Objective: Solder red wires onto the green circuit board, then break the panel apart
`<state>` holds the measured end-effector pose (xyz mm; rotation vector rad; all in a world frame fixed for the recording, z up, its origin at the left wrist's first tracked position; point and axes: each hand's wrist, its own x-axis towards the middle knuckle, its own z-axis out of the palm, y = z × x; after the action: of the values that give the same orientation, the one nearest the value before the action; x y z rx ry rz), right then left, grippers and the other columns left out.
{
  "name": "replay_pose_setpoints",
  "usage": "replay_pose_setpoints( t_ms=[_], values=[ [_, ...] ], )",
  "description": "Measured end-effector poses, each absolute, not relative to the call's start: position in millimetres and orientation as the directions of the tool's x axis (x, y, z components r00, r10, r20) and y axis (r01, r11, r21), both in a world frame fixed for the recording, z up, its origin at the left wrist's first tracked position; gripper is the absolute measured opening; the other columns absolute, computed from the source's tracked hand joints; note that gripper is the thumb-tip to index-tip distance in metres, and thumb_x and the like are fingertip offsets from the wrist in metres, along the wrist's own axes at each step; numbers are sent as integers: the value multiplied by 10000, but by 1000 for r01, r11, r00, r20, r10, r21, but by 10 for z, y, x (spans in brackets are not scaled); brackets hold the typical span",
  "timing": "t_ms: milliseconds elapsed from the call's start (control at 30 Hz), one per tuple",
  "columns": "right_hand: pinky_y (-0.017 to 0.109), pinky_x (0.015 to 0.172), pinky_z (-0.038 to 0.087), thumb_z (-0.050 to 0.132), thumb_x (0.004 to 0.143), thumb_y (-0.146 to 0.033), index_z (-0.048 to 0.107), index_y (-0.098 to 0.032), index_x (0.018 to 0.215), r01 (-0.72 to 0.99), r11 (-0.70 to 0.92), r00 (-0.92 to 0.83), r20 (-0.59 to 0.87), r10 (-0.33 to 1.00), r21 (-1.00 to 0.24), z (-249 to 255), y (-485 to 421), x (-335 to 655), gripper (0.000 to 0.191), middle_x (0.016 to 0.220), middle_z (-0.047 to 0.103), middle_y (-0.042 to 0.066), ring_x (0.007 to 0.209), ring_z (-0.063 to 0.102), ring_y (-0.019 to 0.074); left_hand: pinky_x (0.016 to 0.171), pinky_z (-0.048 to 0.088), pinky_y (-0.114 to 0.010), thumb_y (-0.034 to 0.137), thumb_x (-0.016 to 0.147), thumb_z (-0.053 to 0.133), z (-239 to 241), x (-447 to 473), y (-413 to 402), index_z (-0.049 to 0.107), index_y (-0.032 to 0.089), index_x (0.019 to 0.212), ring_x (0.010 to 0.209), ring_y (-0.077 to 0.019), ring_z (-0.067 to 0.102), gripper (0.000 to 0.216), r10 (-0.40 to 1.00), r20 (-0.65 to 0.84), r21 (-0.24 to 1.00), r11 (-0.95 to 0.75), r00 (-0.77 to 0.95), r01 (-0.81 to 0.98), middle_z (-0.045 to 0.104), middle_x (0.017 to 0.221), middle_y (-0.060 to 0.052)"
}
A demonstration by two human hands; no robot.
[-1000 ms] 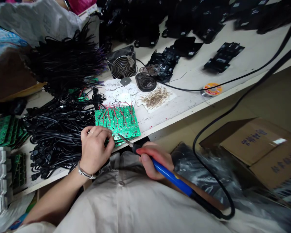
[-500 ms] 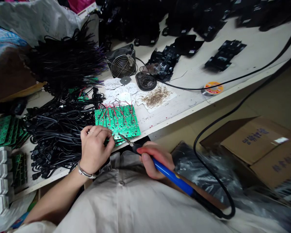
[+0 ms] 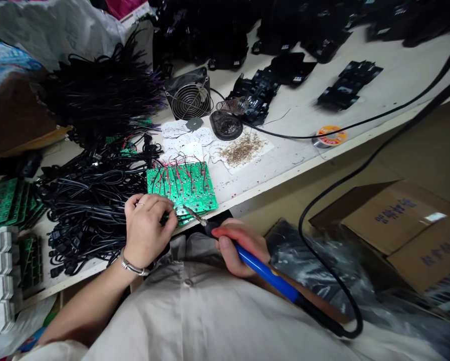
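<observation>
My right hand [image 3: 243, 247] is wrapped round a blue soldering iron [image 3: 260, 268]. The iron's metal tip points up and left, over the near edge of a green circuit board panel [image 3: 197, 183]. Red and black wires stand along the panel's far side. At the panel's near left corner is my left hand [image 3: 149, 223], its fingers curled and pinched together. Whatever lies between those fingertips is too small or hidden to make out. Black cables [image 3: 93, 205] lie in a heap just left of that hand.
Beyond the panel are a small fan [image 3: 189, 98], a coiled iron stand [image 3: 230, 108] and a paper with brown crumbs [image 3: 243, 150]. A solder spool [image 3: 328, 136] sits near the table edge. The iron's cord loops at the right, above cardboard boxes [image 3: 398, 215]. Green boards [image 3: 7, 203] stack at left.
</observation>
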<state>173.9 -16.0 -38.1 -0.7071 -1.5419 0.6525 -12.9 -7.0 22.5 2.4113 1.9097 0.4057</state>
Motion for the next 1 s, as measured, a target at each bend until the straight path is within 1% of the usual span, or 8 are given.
replay_pose_setpoints(
  t_ms=[133, 267, 333, 433, 533, 633, 767, 1000],
  values=[
    [236, 464, 484, 495, 778, -66, 584, -179, 940, 74, 643, -44, 642, 765, -762, -369, -166, 1735, 217, 542, 578, -11, 475, 544, 119, 908, 306, -426, 221, 839, 563, 231, -154, -91, 610, 208, 727, 858, -186, 626, 122, 963, 180, 224, -237, 199, 945, 699, 843, 11],
    [250, 470, 492, 492, 791, -74, 596, -184, 947, 68, 647, -7, 649, 761, -759, -357, -182, 1722, 217, 554, 581, -11, 483, 547, 121, 929, 310, -440, 247, 849, 567, 246, -207, -108, 658, 229, 776, 921, -199, 608, 118, 963, 178, 279, -246, 202, 928, 683, 940, -13],
    [261, 479, 498, 490, 794, -74, 601, -180, 950, 62, 659, 11, 661, 750, -749, -350, -187, 1720, 218, 552, 579, -10, 489, 552, 126, 935, 312, -452, 251, 842, 568, 252, -224, -108, 670, 234, 771, 969, -215, 591, 126, 967, 145, 293, -243, 208, 925, 664, 1001, -27],
    [261, 485, 499, 493, 791, -71, 599, -171, 957, 50, 669, -32, 668, 743, -742, -341, -189, 1729, 221, 559, 587, -5, 501, 561, 130, 945, 306, -473, 240, 819, 574, 255, -218, -102, 666, 225, 715, 1036, -243, 561, 140, 973, 109, 286, -227, 203, 931, 636, 1060, -40],
    [250, 493, 495, 497, 800, -82, 597, -168, 948, 51, 679, -67, 676, 734, -732, -336, -185, 1734, 198, 577, 608, -1, 506, 570, 124, 944, 305, -486, 222, 792, 584, 252, -190, -94, 651, 210, 673, 1060, -259, 550, 137, 975, 114, 263, -216, 192, 940, 632, 1059, -50],
    [243, 494, 486, 499, 806, -96, 597, -171, 934, 65, 693, -62, 691, 721, -718, -338, -184, 1723, 178, 599, 630, 3, 502, 575, 118, 944, 306, -487, 209, 780, 584, 250, -169, -90, 645, 208, 664, 1068, -263, 549, 131, 973, 124, 244, -218, 192, 945, 641, 1048, -49],
    [239, 495, 481, 495, 805, -93, 587, -179, 946, 87, 700, -74, 696, 714, -709, -352, -189, 1701, 190, 633, 655, 4, 499, 577, 113, 945, 310, -486, 205, 774, 582, 254, -162, -87, 636, 208, 646, 1068, -261, 552, 139, 972, 122, 237, -225, 201, 945, 653, 1039, -42],
    [253, 518, 498, 505, 800, -98, 580, -187, 964, 102, 713, -92, 707, 701, -694, -378, -206, 1694, 201, 634, 663, 3, 509, 587, 123, 931, 311, -491, 190, 771, 578, 259, -160, -79, 625, 207, 638, 1039, -254, 580, 142, 964, 136, 229, -254, 228, 940, 685, 1002, -35]
  ],
)
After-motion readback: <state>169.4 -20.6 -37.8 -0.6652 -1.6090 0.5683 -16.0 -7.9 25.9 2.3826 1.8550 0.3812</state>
